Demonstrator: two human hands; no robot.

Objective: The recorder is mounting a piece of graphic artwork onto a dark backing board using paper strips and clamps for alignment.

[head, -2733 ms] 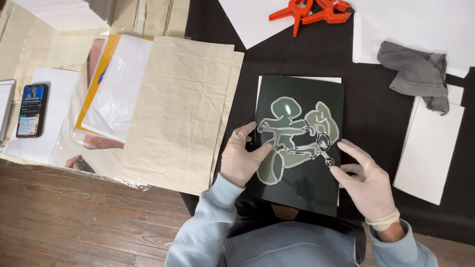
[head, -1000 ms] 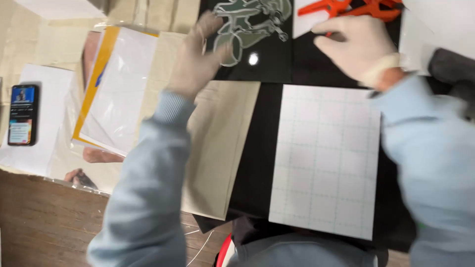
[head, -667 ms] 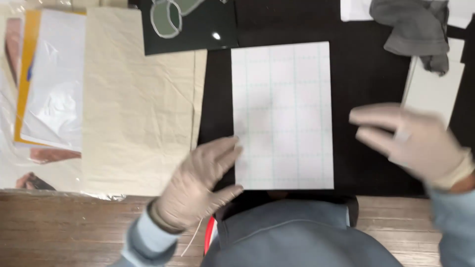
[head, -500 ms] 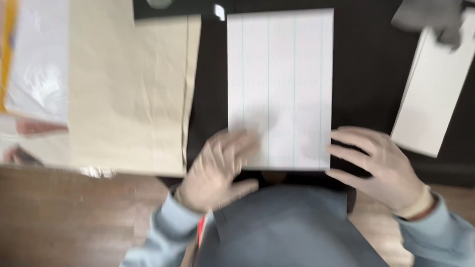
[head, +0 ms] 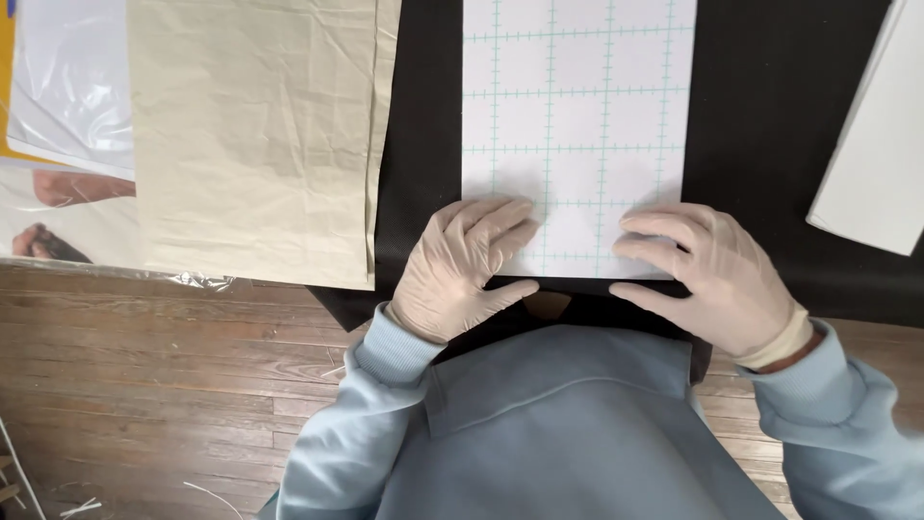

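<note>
White gridded sheet (head: 577,125) laid flat on black mat (head: 760,135), near table edge. Near corners pressed by both gloved hands: left hand (head: 462,270) flat, fingers spread on lower-left corner; right hand (head: 712,274) flat on lower-right corner; nothing gripped. Step judged: sheet being squared and held down. Next move likely requires steady, even pressure. Creased beige paper (head: 250,135) beside, left; white board (head: 876,164) well apart, right.
</note>
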